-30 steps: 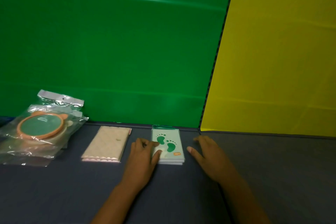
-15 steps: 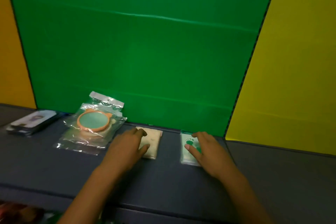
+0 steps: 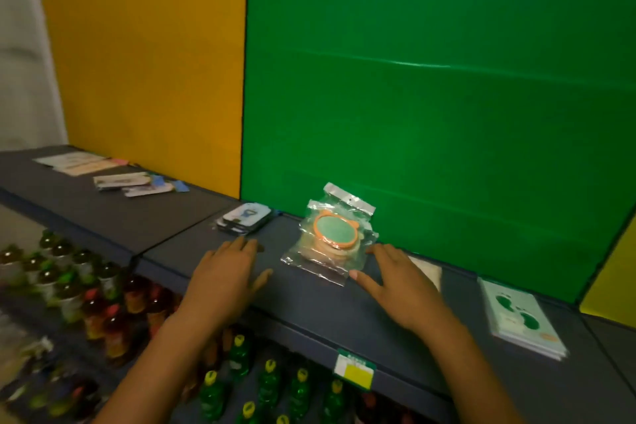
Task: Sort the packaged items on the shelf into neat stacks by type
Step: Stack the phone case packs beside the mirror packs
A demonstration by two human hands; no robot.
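Fingers on both your hands are spread flat, holding nothing. Your right hand (image 3: 401, 284) touches the clear bag (image 3: 330, 241) (orange ring inside) on the shelf (image 3: 309, 306); your left hand (image 3: 225, 274) lies beside it. Footprint packs (image 3: 521, 318) sit right.

Single head-worn view, wide-angle, looking forward and down along both forearms onto the dark shelf (image 3: 309, 313). Aimed slightly leftward, at the seam between the orange panel (image 3: 148, 55) and the green panel (image 3: 430, 79) behind the shelf. Close range: left hand (image 3: 223, 277) and right hand (image 3: 399, 286) at lower centre, forearms running off the bottom edge. Shelf slanting from upper left to lower right, its far left end small and blurred. Below the shelf's front lip, a lower tier of bottles (image 3: 103, 299) seen from above. No second view for overlap.
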